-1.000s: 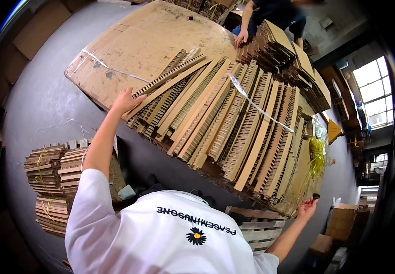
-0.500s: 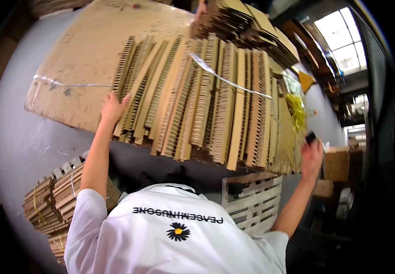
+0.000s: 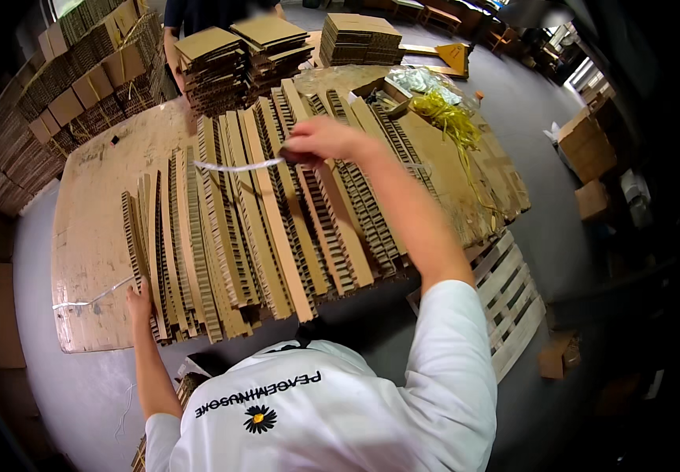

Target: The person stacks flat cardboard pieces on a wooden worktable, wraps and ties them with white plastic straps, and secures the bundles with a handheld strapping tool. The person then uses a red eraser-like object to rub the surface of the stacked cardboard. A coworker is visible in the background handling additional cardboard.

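Observation:
Honeycomb cardboard strips [image 3: 257, 212] lie side by side in a wide row on a large cardboard-covered table [image 3: 92, 236]. My left hand [image 3: 140, 301] rests against the near left end of the row, its fingers apart on the outermost strip. Reaching across the top of the row, my right hand [image 3: 326, 141] is closed round a small dark object [image 3: 291, 156] whose kind I cannot make out. A white strap [image 3: 234, 167] runs over the strips up to that hand. Another length of white strap [image 3: 104, 295] lies on the table left of the row.
Stacked cardboard sheets [image 3: 210, 63] stand at the far side, beside a person [image 3: 214, 12] in dark clothing. Yellow strapping [image 3: 446, 118] and an open box [image 3: 379, 96] lie at the back right. A pale slatted pallet [image 3: 509, 303] leans below the right edge. Tall cardboard stacks [image 3: 96, 86] fill the back left.
My right hand has swung from beyond the row's right end to over its middle, still gripping the dark object. My left hand stays at the left end. The view has shifted.

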`<state>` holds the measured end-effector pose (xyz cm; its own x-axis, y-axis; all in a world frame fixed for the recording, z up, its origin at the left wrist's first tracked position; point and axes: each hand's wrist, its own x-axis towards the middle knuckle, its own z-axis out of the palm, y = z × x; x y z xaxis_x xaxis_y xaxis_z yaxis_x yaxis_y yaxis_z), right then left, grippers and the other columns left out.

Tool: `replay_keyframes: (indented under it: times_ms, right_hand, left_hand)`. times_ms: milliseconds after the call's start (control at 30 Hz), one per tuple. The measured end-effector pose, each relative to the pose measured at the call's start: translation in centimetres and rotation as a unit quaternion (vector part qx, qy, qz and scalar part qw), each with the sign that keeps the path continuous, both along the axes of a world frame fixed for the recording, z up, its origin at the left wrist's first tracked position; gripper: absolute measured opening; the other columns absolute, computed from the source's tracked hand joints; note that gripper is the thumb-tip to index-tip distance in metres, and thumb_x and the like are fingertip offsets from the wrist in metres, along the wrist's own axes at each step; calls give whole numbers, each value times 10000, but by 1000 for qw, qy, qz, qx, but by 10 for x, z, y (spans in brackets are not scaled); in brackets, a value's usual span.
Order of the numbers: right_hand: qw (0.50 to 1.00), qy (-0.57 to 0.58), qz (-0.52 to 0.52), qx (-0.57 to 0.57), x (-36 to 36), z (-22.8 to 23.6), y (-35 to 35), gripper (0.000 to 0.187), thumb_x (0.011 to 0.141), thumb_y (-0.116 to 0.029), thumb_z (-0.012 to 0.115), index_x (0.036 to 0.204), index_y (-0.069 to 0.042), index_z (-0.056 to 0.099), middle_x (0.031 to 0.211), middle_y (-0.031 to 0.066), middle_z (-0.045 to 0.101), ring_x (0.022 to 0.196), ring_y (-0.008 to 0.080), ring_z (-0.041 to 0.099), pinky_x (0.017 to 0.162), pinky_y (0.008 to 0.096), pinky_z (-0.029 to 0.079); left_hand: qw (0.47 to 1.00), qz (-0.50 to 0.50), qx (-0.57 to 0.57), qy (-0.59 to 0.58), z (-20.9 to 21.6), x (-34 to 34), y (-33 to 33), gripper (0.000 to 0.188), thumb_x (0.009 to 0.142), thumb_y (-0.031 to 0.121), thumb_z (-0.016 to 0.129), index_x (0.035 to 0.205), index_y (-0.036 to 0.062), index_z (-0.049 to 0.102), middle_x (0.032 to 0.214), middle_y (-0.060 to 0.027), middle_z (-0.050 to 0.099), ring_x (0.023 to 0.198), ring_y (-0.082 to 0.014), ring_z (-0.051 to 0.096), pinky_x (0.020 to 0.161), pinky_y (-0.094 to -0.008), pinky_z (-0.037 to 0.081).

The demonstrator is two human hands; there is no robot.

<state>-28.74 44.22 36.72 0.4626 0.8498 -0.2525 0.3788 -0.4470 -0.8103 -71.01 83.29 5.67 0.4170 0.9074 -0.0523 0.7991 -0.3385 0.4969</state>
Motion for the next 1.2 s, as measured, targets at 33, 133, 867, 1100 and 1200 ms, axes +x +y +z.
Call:
replay_keyframes:
  times_ms: [33,133,867,1100,1200]
  right_hand:
    - [995,64,-24,79,30,2,-31,208,919,-224,569,934,-26,629,769,46,626,646,123,616,617,272,537]
    - [875,-143,-431,166,148,46,-190,341,901,-398,576,943,-75,678,798,44,635,722,165,605,650,338,510]
    - [676,-128,-724,-44,232,-301,-343,284,926,-255,555,998,19,536,974,209,659,908,372,625,824,447,469]
    - [761,-173,-624,-37,211,-335,-299,388,900,-369,544,981,8,504,938,282,610,896,452,577,800,490,437]
    - [767,-166,-619,-40,198,-329,-294,376,905,-364,542,990,-1,492,940,290,610,911,481,571,804,511,434]
  left_hand:
    - [1000,12,-8,13,-2,-6,3,848,861,589,569,1309,-121,445,1273,-362,498,1203,-464,488,1010,-470,403]
    - [999,40,-24,-8,2,-29,4,867,863,600,560,1309,-133,441,1239,-368,524,1186,-456,513,995,-461,416]
    - [956,144,-227,-114,-42,54,71,848,890,651,462,1385,-36,416,1378,-172,479,1226,-292,499,1033,-403,393]
    - [934,76,-339,-81,-11,73,39,801,867,612,553,1371,-2,448,1263,-148,575,1078,-271,587,910,-383,477]
    - [956,98,-260,-88,-14,84,11,853,829,542,665,1369,-63,399,1169,-188,604,999,-256,610,864,-349,496]
